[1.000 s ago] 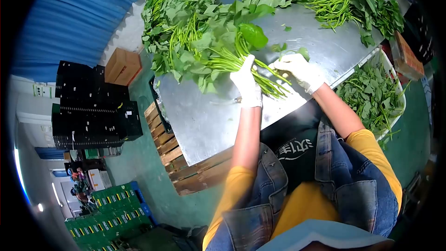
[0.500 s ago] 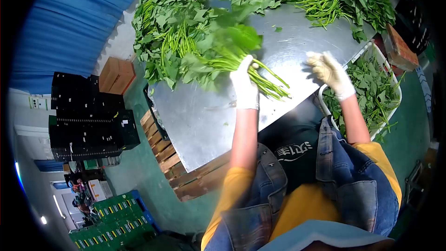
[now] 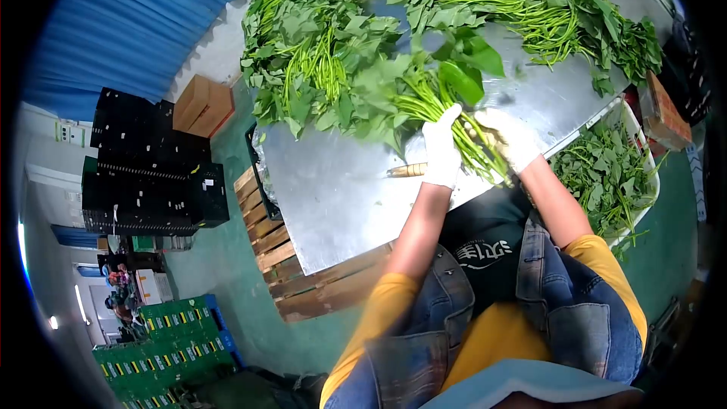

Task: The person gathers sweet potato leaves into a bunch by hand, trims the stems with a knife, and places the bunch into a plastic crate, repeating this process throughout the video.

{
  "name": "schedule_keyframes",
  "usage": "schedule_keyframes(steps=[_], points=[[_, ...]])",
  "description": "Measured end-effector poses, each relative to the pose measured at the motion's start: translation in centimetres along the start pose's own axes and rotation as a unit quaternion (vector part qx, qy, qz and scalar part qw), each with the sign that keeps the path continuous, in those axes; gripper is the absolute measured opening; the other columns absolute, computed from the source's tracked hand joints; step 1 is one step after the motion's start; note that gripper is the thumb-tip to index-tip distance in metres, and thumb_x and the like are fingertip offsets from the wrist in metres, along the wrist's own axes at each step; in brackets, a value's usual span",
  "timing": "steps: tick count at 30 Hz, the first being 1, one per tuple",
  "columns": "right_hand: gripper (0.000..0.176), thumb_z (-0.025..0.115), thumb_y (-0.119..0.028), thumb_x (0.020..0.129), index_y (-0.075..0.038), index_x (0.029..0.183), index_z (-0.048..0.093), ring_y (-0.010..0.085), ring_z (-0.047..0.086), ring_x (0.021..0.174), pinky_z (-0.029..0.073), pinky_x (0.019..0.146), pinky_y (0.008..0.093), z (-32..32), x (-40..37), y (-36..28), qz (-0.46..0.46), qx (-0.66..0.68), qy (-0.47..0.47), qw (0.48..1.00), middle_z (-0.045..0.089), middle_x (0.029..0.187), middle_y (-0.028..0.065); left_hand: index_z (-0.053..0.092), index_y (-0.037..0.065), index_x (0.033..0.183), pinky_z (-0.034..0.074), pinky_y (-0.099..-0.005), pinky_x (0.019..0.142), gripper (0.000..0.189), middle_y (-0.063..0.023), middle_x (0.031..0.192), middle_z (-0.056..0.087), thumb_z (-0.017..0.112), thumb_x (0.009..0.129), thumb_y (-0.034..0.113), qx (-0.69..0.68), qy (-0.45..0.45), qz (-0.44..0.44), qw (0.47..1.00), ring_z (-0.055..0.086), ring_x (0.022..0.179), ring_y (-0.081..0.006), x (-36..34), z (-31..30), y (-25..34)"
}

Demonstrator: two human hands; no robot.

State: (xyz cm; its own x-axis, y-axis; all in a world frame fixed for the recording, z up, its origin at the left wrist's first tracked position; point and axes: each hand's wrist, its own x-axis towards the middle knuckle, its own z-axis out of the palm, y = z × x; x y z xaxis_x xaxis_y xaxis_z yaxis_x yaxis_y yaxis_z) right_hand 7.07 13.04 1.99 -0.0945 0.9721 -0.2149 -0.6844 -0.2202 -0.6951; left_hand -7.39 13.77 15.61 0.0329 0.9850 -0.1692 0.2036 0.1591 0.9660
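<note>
Fingers [image 3: 448,117] of the gloved left hand [image 3: 441,150] were clamped round the stems of a bunch of leafy greens [image 3: 424,97], same grip as 0.5 s earlier. The bunch was held just above the steel table [image 3: 341,189], leaves fanned up and away from the person and cut ends pointing back toward the right hand [image 3: 506,136].

Main change: half a second before, the right hand was out at the white crate's edge with its fingers spread, well apart from the bunch. It was now back at the stem ends, just beside the left hand and touching the stalks. Motion blur there; can't tell whether those fingers were closed on the stems or only resting on them.

Surroundings, left to right:
- blue sheeting [image 3: 129,23] along the far wall
- stacked black crates [image 3: 151,182] on the floor, green crates [image 3: 163,352] nearer
- cardboard box [image 3: 201,104] near the table's far corner
- wooden pallet [image 3: 280,250] under the table's edge
- big loose pile of greens [image 3: 318,53] across the far side of the table, touching the held bunch's leaves
- wooden handle [image 3: 405,170] lying on the table, partly hidden by the left wrist; the rest of the tool not visible
- white crate [image 3: 644,144] of loose leaves beside the table, on the person's right
- brown box [image 3: 666,102] just past it
</note>
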Motion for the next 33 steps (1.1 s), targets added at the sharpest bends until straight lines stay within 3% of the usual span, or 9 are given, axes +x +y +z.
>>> schedule_keyframes(steps=[4, 6, 10, 16, 20, 22, 23, 26, 33], points=[[0.021, 0.058, -0.016, 0.089, -0.003, 0.106, 0.057, 0.0098, 0.055, 0.075, 0.047, 0.063, 0.0211, -4.1, -3.6, 0.4, -0.28, -0.334, 0.11, 0.893, 0.059, 0.089, 0.0033, 0.061, -0.001, 0.089, 0.047, -0.0273, 0.062, 0.013, -0.0072, 0.075, 0.061, 0.063, 0.08, 0.008, -0.129, 0.001, 0.062, 0.99, 0.058, 0.068, -0.0154, 2.6, 0.8, -4.4], [0.026, 0.059, -0.017, 0.089, -0.004, 0.111, 0.055, 0.0093, 0.055, 0.076, 0.046, 0.063, 0.0203, -6.2, -6.7, -1.3, -0.198, 0.147, 0.18, 0.952, 0.059, 0.09, 0.0022, 0.062, -0.002, 0.088, 0.046, -0.0276, 0.063, 0.014, -0.0088, 0.078, 0.062, 0.063, 0.08, 0.01, -0.191, 0.022, 0.078, 0.978, 0.058, 0.069, -0.0158, 5.5, -0.7, -6.7], [0.066, 0.06, -0.037, 0.085, 0.005, 0.131, 0.036, 0.0136, 0.059, 0.09, 0.05, 0.084, 0.0247, -13.9, -11.2, -6.7, -0.289, 0.309, 0.021, 0.906, 0.06, 0.109, 0.011, 0.061, -0.001, 0.094, 0.045, -0.0272, 0.068, 0.021, -0.0089, 0.086, 0.062, 0.064, 0.083, 0.017, -0.442, 0.196, 0.008, 0.875, 0.056, 0.074, -0.0148, 8.4, -7.2, -8.3], [0.038, 0.053, -0.023, 0.091, 0.0, 0.121, 0.052, 0.0079, 0.056, 0.078, 0.044, 0.064, 0.0181, 0.5, -2.7, -6.3, -0.151, -0.149, 0.139, 0.967, 0.061, 0.102, 0.0037, 0.057, 0.009, 0.098, 0.043, -0.0266, 0.07, 0.021, -0.0006, 0.082, 0.052, 0.064, 0.086, 0.025, -0.57, 0.133, -0.015, 0.811, 0.051, 0.075, -0.012, 8.0, -14.8, -9.4], [0.026, 0.056, -0.018, 0.087, -0.003, 0.106, 0.064, 0.0071, 0.056, 0.071, 0.042, 0.063, 0.0189, 9.3, 8.5, -4.3, -0.086, -0.355, -0.035, 0.93, 0.063, 0.086, 0.0012, 0.056, 0.008, 0.099, 0.043, -0.027, 0.072, 0.019, -0.002, 0.087, 0.055, 0.061, 0.086, 0.021, -0.577, 0.17, -0.033, 0.798, 0.053, 0.079, -0.0139, 7.5, -17.2, -12.1], [0.027, 0.06, -0.017, 0.084, -0.005, 0.108, 0.064, 0.0124, 0.06, 0.074, 0.047, 0.068, 0.0218, 12.0, 15.4, -2.3, -0.178, -0.488, -0.086, 0.85, 0.065, 0.097, 0.0038, 0.054, 0.004, 0.106, 0.044, -0.0287, 0.077, 0.023, -0.0059, 0.093, 0.057, 0.058, 0.088, 0.017, -0.556, 0.252, 0.01, 0.792, 0.054, 0.084, -0.0164, 6.4, -17.3, -11.5], [0.035, 0.061, -0.013, 0.08, -0.006, 0.114, 0.06, 0.0197, 0.062, 0.085, 0.048, 0.072, 0.0266, 10.4, 21.9, 0.4, -0.434, -0.613, -0.116, 0.649, 0.062, 0.108, 0.0081, 0.054, 0.004, 0.106, 0.044, -0.0287, 0.077, 0.023, -0.0059, 0.093, 0.057, 0.058, 0.088, 0.017, -0.559, 0.255, 0.019, 0.789, 0.054, 0.084, -0.0164, 6.2, -17.7, -12.0], [0.063, 0.049, -0.001, 0.078, -0.014, 0.138, 0.033, 0.028, 0.04, 0.125, 0.039, 0.094, 0.0444, 19.1, 26.7, 0.1, -0.428, -0.847, -0.123, 0.289, 0.04, 0.137, 0.0119, 0.049, -0.001, 0.113, 0.044, -0.0311, 0.081, 0.027, -0.0108, 0.098, 0.058, 0.053, 0.089, 0.012, -0.447, 0.344, 0.106, 0.819, 0.054, 0.089, -0.0182, 5.1, -19.0, -12.7], [0.067, 0.043, -0.011, 0.087, -0.02, 0.145, 0.01, 0.0285, 0.033, 0.132, 0.029, 0.104, 0.0513, 23.6, 37.4, 5.9, -0.324, -0.874, -0.361, 0.007, 0.027, 0.146, 0.0143, 0.05, 0.001, 0.112, 0.044, -0.0302, 0.078, 0.024, -0.0097, 0.093, 0.058, 0.05, 0.09, 0.008, -0.444, 0.382, 0.078, 0.806, 0.053, 0.083, -0.0163, 3.3, -20.0, -13.1]])
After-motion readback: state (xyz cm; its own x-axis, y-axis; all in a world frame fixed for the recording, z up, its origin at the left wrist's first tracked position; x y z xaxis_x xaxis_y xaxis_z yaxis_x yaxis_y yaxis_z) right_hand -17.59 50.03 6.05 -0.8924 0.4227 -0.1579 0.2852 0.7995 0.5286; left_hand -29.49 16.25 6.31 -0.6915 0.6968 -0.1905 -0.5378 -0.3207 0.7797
